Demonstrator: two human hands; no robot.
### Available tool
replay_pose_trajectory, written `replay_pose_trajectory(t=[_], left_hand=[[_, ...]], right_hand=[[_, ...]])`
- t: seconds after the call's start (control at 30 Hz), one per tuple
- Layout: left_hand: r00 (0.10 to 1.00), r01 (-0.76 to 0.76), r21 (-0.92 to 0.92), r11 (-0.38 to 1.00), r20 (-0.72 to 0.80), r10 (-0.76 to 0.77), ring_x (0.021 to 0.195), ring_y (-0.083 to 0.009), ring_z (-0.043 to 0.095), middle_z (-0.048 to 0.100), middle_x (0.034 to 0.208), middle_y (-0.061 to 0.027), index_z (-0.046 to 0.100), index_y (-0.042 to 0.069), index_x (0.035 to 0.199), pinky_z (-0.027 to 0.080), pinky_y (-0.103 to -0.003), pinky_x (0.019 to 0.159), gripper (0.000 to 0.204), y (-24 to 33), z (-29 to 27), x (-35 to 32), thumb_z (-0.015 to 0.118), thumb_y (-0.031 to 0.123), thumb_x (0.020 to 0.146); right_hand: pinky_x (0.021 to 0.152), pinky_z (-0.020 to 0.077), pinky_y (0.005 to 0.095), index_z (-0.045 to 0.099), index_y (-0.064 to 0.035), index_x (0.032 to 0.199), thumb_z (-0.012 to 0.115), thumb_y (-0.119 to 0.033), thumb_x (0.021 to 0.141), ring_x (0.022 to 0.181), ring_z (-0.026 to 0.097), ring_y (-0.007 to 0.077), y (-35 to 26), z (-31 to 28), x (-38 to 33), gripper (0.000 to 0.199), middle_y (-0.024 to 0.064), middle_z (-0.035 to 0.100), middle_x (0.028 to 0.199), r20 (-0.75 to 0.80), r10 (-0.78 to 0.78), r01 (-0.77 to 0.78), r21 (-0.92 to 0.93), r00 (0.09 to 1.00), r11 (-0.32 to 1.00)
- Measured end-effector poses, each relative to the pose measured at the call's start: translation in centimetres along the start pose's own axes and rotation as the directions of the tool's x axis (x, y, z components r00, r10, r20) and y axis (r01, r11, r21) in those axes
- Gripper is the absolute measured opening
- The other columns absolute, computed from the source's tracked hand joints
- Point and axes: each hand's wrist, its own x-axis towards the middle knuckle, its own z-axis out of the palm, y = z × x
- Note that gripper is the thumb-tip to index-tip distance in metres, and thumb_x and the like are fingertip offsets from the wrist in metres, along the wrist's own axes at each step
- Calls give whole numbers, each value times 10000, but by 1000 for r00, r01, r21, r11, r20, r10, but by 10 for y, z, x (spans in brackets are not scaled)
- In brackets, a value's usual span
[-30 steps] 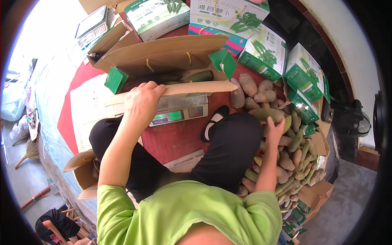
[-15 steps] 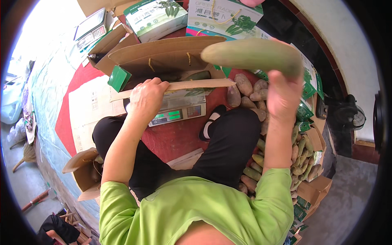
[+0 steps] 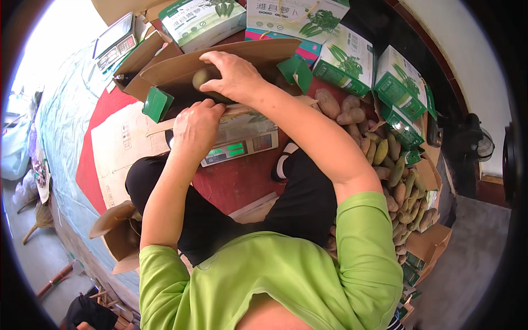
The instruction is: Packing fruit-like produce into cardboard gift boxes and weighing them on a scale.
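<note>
An open cardboard box [image 3: 247,52] with green end flaps rests on a digital scale [image 3: 265,143] with a lit green display. My left hand [image 3: 193,129] has its fingers bent over the box's near flap. Inside the box, against the far wall, a green radish [image 3: 201,80] shows its rounded end; the rest is hidden by my hand and the flap. My right hand [image 3: 237,80] reaches over the box from the right. Its fingers are spread above the radish, with the thumb touching or just in front of it.
To the right lies a pile of green and reddish radishes [image 3: 407,198]. White and green printed cartons [image 3: 344,60] stand behind and to the right. A second scale [image 3: 114,45] sits at the far left, flat cardboard [image 3: 118,143] beside me. A small black fan [image 3: 477,146] is at the right.
My right hand has swung left and down from the upper right, bringing the radish into the box, and its fingers have spread. My left hand stays on the flap.
</note>
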Motion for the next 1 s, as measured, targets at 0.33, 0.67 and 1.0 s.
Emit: replay_pose_trajectory(t=[0.33,0.67,1.0], left_hand=[[999,44,30,999,9,-45,842,-265,627,615,858,-58,651,153,995,501,-391,708,243,-7,-2,-7,496,111,813],[999,37,-73,997,21,-35,834,-308,612,626,941,-87,652,122,1029,481,-381,717,195,0,1,1,526,168,888],[999,-45,-76,996,-16,44,822,-294,627,634,942,-118,636,100,1064,482,-365,700,202,-1,8,2,555,123,880]], right_hand=[[719,483,238,642,-22,1030,639,-167,851,837,613,100,12,-113,-52,230,54,670,918,-59,206,-179,303,977,936],[737,486,290,641,-27,1013,640,-178,814,815,618,164,138,-142,-319,250,81,663,877,-247,673,-655,161,697,738],[760,513,373,668,-84,895,580,-114,782,878,634,266,112,-54,-526,147,88,660,917,137,907,-665,-639,397,387]])
